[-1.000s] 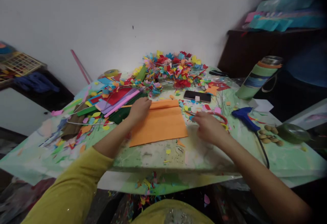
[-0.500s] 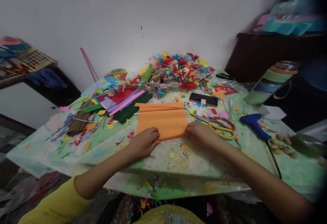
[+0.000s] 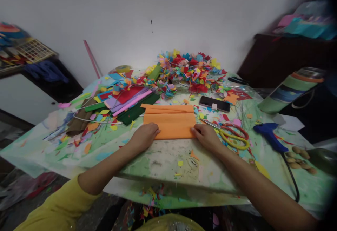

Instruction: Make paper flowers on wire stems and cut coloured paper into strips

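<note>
A sheet of orange paper [image 3: 171, 122] lies in front of me, with a fold along its near edge and a narrow flap along the far edge. My left hand [image 3: 146, 136] grips the near left corner, fingers closed on it. At the near right corner my right hand [image 3: 206, 136] pinches the paper between thumb and fingers. Just beyond my right hand rest scissors [image 3: 234, 136] with red and yellow handles. A stack of purple, red and dark green paper [image 3: 131, 101] lies left of the orange sheet.
Colourful paper flowers [image 3: 192, 69] are heaped at the back by the wall. A phone [image 3: 214, 104], a green bottle [image 3: 289, 90], a blue glue gun [image 3: 271, 136] with its cord and several brown nut-like pieces [image 3: 300, 159] occupy the right side. Paper scraps litter the tablecloth [image 3: 163, 164].
The near edge of the orange paper has been folded up, so the sheet is shorter. My left hand has shifted onto its left corner. The view has moved slightly.
</note>
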`<act>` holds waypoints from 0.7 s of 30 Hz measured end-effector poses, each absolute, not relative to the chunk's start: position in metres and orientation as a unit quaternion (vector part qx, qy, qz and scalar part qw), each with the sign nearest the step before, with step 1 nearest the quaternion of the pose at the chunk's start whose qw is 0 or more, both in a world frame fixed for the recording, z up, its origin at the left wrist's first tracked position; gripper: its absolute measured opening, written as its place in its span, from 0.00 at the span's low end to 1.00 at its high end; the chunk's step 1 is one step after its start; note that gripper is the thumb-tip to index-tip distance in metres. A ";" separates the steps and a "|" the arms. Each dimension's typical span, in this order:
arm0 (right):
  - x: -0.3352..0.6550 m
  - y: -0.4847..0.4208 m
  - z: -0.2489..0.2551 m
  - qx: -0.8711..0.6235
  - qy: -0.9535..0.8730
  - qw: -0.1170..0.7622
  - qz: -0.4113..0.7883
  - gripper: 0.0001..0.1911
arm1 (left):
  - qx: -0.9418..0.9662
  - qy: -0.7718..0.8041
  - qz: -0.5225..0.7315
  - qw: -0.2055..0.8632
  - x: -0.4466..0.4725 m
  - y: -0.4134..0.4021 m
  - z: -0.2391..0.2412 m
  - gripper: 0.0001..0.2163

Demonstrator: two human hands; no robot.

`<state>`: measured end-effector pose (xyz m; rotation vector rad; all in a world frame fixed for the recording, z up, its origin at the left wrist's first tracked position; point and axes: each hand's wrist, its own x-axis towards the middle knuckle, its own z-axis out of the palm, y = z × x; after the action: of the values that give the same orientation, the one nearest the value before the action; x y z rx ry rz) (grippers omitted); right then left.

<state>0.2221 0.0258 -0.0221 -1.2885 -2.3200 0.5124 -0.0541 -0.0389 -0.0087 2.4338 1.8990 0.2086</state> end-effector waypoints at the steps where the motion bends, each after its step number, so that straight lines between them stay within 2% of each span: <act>1: 0.222 0.024 -0.021 -0.464 -0.842 0.211 0.176 0.16 | 0.787 0.614 0.062 0.023 -0.054 -0.038 -0.011 0.15; 8: 0.226 0.020 -0.018 -0.433 -0.864 0.199 0.165 0.15 | 0.806 0.590 0.052 0.029 -0.056 -0.034 -0.019 0.14; 13: 0.225 0.022 -0.019 -0.452 -0.848 0.204 0.187 0.18 | 0.815 0.577 0.043 0.021 -0.054 -0.033 -0.018 0.14; 21: 0.222 0.024 -0.024 -0.464 -0.865 0.144 0.123 0.17 | 0.797 0.600 0.056 0.038 -0.051 -0.036 -0.014 0.12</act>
<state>0.2223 0.0239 -0.0235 -1.3378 -2.4933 0.3541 -0.0510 -0.0360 -0.0141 2.4456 1.8400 0.1724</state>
